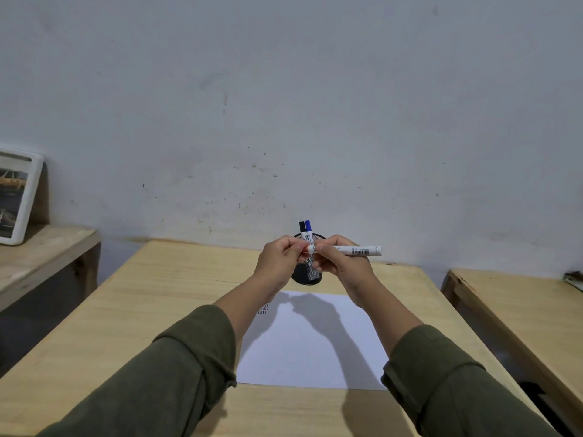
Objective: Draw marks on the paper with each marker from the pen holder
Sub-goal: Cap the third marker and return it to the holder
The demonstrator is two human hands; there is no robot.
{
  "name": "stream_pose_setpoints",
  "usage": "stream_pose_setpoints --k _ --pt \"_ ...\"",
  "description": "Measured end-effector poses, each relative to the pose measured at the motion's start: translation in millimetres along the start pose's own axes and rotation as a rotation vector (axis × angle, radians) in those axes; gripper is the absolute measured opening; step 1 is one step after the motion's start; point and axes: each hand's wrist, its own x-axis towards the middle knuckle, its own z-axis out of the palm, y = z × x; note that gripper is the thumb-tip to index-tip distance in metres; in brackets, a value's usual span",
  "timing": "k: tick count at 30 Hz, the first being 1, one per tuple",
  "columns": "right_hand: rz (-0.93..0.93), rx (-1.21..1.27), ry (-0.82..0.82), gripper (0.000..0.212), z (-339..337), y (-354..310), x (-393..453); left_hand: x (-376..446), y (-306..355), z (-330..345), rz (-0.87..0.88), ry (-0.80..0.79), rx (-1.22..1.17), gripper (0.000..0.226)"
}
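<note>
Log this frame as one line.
hands: both on marker, above paper | holder: black and blue markers inside | paper: marks near left edge

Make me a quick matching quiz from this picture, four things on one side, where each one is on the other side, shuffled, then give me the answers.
Things:
1. white marker
2. blue-capped marker
3. sheet of paper
4. framed picture

Places:
A. standing in the black mesh pen holder
B. leaning on the wall, on the side table at far left
C. held level above the table between the left hand and right hand
D. lying flat on the wooden table, under the forearms

Pairs: 1-C, 2-A, 3-D, 4-B
</note>
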Motion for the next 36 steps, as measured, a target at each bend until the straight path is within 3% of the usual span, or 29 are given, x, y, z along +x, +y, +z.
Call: stream_pose_setpoints --k 4,10,21,24,27,31,33,36 --pt "-0.001 -0.085 -0.065 0.003 -0.2 2.7 -4.0 -1.0 0.1 -4.1 -0.013 -0.038 -0.040 0.021" --pt "-0.039 -0.179 -0.249 0.040 -5.6 -6.0 -7.6 6.9 14.2 -16.1 -0.082 -0.035 -0.218 0.020" --pt "0.040 -0.223 -0.355 0.043 -7.0 -15.5 2.0 20.8 24.1 -12.9 -0.111 -0.077 -0.364 0.020" --pt "0.111 -0.141 -0.332 0.045 -3.5 -13.7 6.9 25.9 26.7 -8.3 -0.098 -0.095 -0.343 0.023" --pt "0.039 -0.181 -0.243 0.031 -0.3 -9.6 11.4 30.5 26.5 -4.8 -0.083 -0.129 -0.367 0.022" --pt "-0.087 -0.239 -0.129 0.030 -1.0 -7.8 22.6 37.8 22.2 -3.5 -0.077 -0.063 -0.336 0.025" --pt "-0.113 -0.262 -0.056 0.041 -2.6 -8.0 32.3 45.7 13.0 -6.3 -0.080 0.017 -0.211 0.024" --pt "-0.124 -0.283 0.044 0.075 -6.3 -6.8 51.9 56.1 -3.9 -14.1 -0.044 0.098 0.140 0.026"
